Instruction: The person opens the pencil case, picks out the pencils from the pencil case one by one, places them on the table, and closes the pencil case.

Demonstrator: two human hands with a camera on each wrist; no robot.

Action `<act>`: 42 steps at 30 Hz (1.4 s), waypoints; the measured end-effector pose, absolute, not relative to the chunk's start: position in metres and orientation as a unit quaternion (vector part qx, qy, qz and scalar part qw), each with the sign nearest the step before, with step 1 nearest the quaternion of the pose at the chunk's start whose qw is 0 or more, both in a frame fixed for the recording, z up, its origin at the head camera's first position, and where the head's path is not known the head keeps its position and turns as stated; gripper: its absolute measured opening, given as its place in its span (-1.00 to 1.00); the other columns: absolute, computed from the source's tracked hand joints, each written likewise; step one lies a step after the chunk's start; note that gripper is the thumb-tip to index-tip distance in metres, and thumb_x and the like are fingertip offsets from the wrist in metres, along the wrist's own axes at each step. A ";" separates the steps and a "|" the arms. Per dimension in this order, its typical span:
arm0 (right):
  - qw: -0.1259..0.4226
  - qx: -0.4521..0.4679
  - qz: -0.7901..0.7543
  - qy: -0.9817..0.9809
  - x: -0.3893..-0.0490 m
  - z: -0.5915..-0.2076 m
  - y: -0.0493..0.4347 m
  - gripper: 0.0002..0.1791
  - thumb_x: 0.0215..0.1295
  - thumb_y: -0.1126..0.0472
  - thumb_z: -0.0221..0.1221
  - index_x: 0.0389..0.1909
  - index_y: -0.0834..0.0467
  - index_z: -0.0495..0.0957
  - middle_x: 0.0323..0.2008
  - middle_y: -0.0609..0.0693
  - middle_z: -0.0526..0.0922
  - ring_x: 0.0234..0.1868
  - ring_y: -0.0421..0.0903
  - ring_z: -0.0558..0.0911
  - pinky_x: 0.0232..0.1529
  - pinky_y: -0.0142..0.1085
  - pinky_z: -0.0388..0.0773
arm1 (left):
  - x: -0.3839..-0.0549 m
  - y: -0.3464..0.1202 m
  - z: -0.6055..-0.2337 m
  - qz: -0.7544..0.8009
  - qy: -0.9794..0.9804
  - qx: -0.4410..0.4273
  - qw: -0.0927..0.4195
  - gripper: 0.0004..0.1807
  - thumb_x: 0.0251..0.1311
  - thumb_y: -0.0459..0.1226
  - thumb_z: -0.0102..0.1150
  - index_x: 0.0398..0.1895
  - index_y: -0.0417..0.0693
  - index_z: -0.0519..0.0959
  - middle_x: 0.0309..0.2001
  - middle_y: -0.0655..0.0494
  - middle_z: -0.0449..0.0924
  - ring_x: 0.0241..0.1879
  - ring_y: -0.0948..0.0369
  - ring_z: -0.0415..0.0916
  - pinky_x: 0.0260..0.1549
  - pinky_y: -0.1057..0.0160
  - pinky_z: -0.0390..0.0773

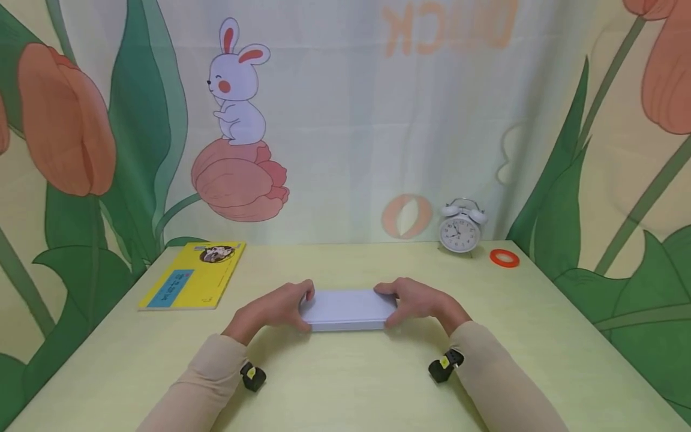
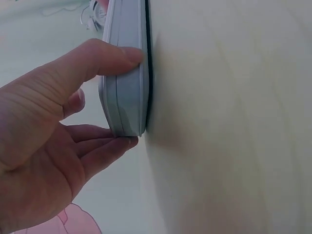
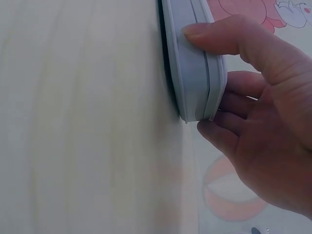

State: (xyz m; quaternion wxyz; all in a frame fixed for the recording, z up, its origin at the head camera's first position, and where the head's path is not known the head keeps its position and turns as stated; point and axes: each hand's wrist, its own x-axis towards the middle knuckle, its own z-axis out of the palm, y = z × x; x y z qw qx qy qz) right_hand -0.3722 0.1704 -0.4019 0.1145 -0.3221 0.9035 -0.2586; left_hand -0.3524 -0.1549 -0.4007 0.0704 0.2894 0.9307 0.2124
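A flat, pale bluish-white case (image 1: pixel 348 307) with a seam along its side is at the middle of the table, its long side facing me. My left hand (image 1: pixel 281 305) grips its left end. In the left wrist view the thumb (image 2: pixel 129 56) presses the near side and the fingers reach round the end. My right hand (image 1: pixel 418 301) holds the opposite end the same way, with its thumb (image 3: pixel 197 33) on the near side in the right wrist view. A dark band runs along the case's underside, close over the table.
On the pale wood-look table (image 1: pixel 345 384), a yellow book (image 1: pixel 202 282) lies at the back left. A white twin-bell alarm clock (image 1: pixel 460 231) stands at the back right beside an orange-red ring (image 1: pixel 504 258). A printed curtain (image 1: pixel 335 120) hangs behind the table.
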 end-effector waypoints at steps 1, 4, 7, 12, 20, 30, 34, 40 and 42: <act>0.115 -0.322 -0.257 0.904 -0.372 -0.402 0.170 -0.09 -0.08 0.16 0.51 0.38 0.23 0.42 0.23 0.04 0.55 0.04 -0.11 0.48 0.22 -0.13 0.36 | -0.352 -0.155 -0.400 0.214 0.931 0.285 0.074 -0.44 -0.10 -0.25 0.61 -0.18 -0.02 0.35 -0.36 0.10 0.42 -0.29 0.19 0.39 -0.24 0.20 0.37; 0.121 -0.315 -0.255 0.906 -0.371 -0.400 0.169 -0.08 -0.08 0.15 0.52 0.38 0.23 0.41 0.28 0.05 0.51 0.07 -0.11 0.48 0.25 -0.12 0.34 | -0.351 -0.155 -0.399 0.212 0.934 0.276 0.079 -0.40 -0.11 -0.23 0.62 -0.15 -0.01 0.34 -0.37 0.09 0.43 -0.30 0.19 0.39 -0.25 0.20 0.37; 0.125 -0.310 -0.259 0.906 -0.371 -0.399 0.168 -0.08 -0.08 0.15 0.52 0.38 0.23 0.41 0.30 0.06 0.49 0.10 -0.11 0.47 0.28 -0.12 0.32 | -0.351 -0.156 -0.399 0.211 0.934 0.279 0.076 -0.41 -0.12 -0.22 0.62 -0.17 -0.01 0.34 -0.38 0.10 0.43 -0.32 0.20 0.39 -0.28 0.21 0.36; 0.127 -0.310 -0.265 0.904 -0.372 -0.396 0.168 -0.10 -0.07 0.15 0.51 0.37 0.26 0.42 0.31 0.06 0.49 0.12 -0.13 0.49 0.29 -0.11 0.33 | -0.353 -0.158 -0.398 0.202 0.930 0.300 0.058 -0.48 -0.13 -0.24 0.62 -0.27 -0.01 0.38 -0.40 0.15 0.43 -0.33 0.22 0.39 -0.30 0.24 0.36; 0.135 -0.318 -0.267 0.900 -0.375 -0.395 0.168 -0.13 -0.03 0.10 0.49 0.34 0.31 0.43 0.31 0.08 0.48 0.11 -0.15 0.51 0.28 -0.12 0.35 | -0.354 -0.160 -0.397 0.197 0.932 0.300 0.059 -0.49 -0.15 -0.26 0.63 -0.31 0.00 0.38 -0.36 0.16 0.46 -0.28 0.21 0.40 -0.25 0.22 0.38; 0.145 -0.298 -0.355 0.874 -0.379 -0.405 0.184 -0.28 0.14 -0.04 0.39 0.32 0.14 0.51 0.25 -0.03 0.54 0.16 -0.11 0.50 0.24 -0.07 0.36 | -0.353 -0.163 -0.400 0.262 0.929 0.242 0.102 0.09 -0.22 -0.20 0.69 0.35 -0.12 0.15 0.03 -0.03 0.49 -0.04 0.13 0.46 0.12 0.05 0.41; 0.151 -0.271 -0.421 0.852 -0.384 -0.411 0.193 -0.43 0.30 -0.10 0.30 0.24 0.09 0.55 0.18 0.00 0.58 0.19 -0.05 0.51 0.26 0.00 0.37 | -0.354 -0.165 -0.401 0.280 0.924 0.236 0.114 0.46 -0.23 -0.16 0.70 0.59 -0.10 -0.24 0.10 -0.07 0.49 0.02 0.12 0.46 0.22 0.01 0.33; 0.170 -0.215 -0.513 0.814 -0.382 -0.408 0.191 -0.34 0.46 -0.19 0.10 0.25 0.30 0.37 0.22 0.22 0.48 0.22 0.16 0.54 0.20 -0.02 0.45 | -0.357 -0.168 -0.405 0.298 0.923 0.218 0.111 0.65 -0.31 -0.07 0.72 0.59 -0.04 -0.49 0.06 -0.03 0.54 -0.01 0.14 0.49 0.20 0.03 0.37; 0.161 -0.188 -0.522 0.816 -0.381 -0.406 0.188 -0.30 0.46 -0.25 0.04 0.24 0.30 0.33 0.25 0.25 0.45 0.21 0.18 0.55 0.18 -0.03 0.47 | -0.358 -0.168 -0.406 0.309 0.920 0.210 0.116 0.68 -0.32 -0.05 0.72 0.58 -0.04 -0.52 0.05 -0.02 0.54 0.00 0.14 0.50 0.20 0.01 0.38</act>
